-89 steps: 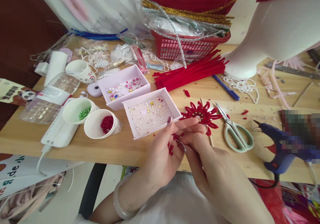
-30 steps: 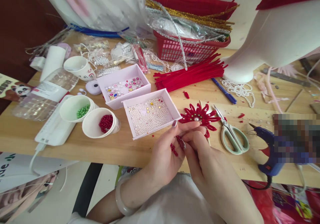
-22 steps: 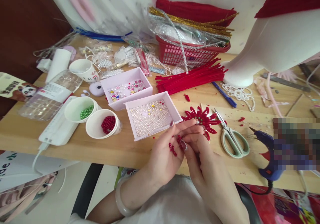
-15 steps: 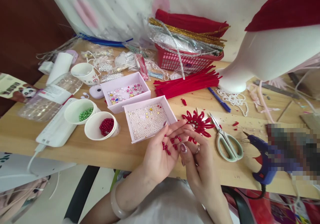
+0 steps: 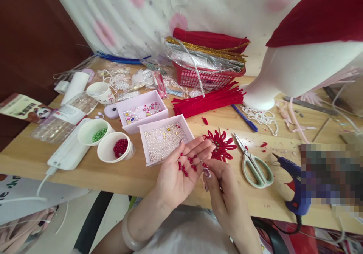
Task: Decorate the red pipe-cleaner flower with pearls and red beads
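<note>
My left hand [image 5: 181, 169] lies palm up over the table's front edge, fingers spread, with several small red beads [image 5: 187, 163] loose in the palm. My right hand [image 5: 222, 188] is beside it, thumb and fingers curled together next to the beads; whether it pinches one is hidden. Just beyond the fingertips a red pipe-cleaner flower [image 5: 219, 145] with pearl dots rests on the wooden table [image 5: 113, 174]. A pink tray of small pearls [image 5: 164, 140] sits to the left of the flower.
Paper cups of red beads [image 5: 115, 148] and green beads [image 5: 95, 132], a second pink tray of gems [image 5: 141, 110], green-handled scissors [image 5: 253, 163], a blue glue gun [image 5: 293, 184], red pipe cleaners [image 5: 210, 99], a red basket [image 5: 208, 76] and a white mannequin bust [image 5: 300, 68] crowd the table.
My left palm has opened wider and shows the red beads more fully. My right fingers have drawn back from the palm. The view has tilted upward.
</note>
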A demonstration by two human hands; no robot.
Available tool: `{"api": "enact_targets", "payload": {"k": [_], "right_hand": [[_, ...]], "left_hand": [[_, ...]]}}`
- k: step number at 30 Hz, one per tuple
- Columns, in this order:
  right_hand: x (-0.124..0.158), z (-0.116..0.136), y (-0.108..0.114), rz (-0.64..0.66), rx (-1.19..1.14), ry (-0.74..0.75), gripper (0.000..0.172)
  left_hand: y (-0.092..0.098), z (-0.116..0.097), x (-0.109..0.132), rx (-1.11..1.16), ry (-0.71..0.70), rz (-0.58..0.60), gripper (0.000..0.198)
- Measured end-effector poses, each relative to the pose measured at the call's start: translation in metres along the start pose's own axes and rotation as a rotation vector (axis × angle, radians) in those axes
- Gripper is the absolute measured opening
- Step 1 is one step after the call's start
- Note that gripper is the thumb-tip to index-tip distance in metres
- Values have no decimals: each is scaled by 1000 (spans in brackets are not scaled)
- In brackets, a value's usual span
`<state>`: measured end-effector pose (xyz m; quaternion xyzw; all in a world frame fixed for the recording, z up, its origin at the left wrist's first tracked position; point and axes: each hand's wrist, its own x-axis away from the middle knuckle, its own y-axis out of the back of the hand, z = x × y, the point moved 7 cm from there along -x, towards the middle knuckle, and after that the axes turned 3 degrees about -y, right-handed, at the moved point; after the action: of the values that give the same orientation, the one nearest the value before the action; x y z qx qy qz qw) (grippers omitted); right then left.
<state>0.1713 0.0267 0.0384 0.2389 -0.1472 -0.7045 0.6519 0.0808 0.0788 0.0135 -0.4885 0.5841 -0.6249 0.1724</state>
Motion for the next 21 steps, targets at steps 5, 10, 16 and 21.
{"api": "enact_targets", "payload": {"k": [5, 10, 16, 21], "right_hand": [[-4, 19, 9, 1, 144, 25, 17], [-9, 35, 10, 67, 217, 98, 23], [-10, 46, 3, 177, 264, 132, 24], [-15, 50, -2, 180, 387, 114, 24]], "left_hand": [[-6, -3, 1, 8, 10, 67, 54], [-5, -5, 1, 3, 13, 32, 58], [-6, -5, 2, 3, 18, 78, 56], [-6, -1, 6, -60, 77, 122, 48]]}}
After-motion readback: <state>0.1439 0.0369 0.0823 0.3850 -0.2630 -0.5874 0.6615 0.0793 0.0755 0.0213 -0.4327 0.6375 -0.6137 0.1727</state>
